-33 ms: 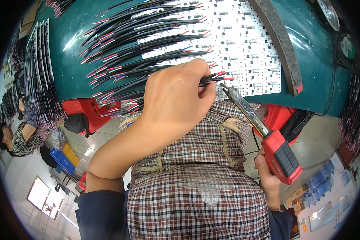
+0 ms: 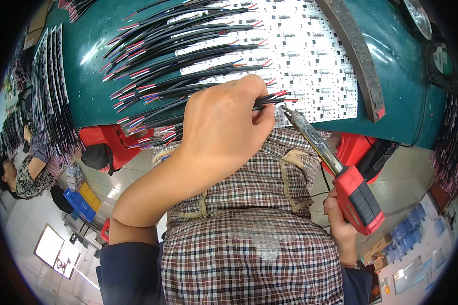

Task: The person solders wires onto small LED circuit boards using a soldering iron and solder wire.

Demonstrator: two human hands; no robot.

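My left hand is closed in a pinch around a black cable, whose bared red, white and dark wire ends stick out past the fingertips. It lies over the near edge of a white circuit board panel. In my right hand is a soldering iron with a red and black handle. The iron's tip points up and left, close beside the wire ends; whether they touch I cannot tell. Several rows of black cables stretch leftward from the panel. My left hand hides part of the nearest ones.
A dark flat bar lies along the panel's right side on the green table. More cabled boards hang over the left edge, others at far right. A red stool stands below. Another person sits at far left.
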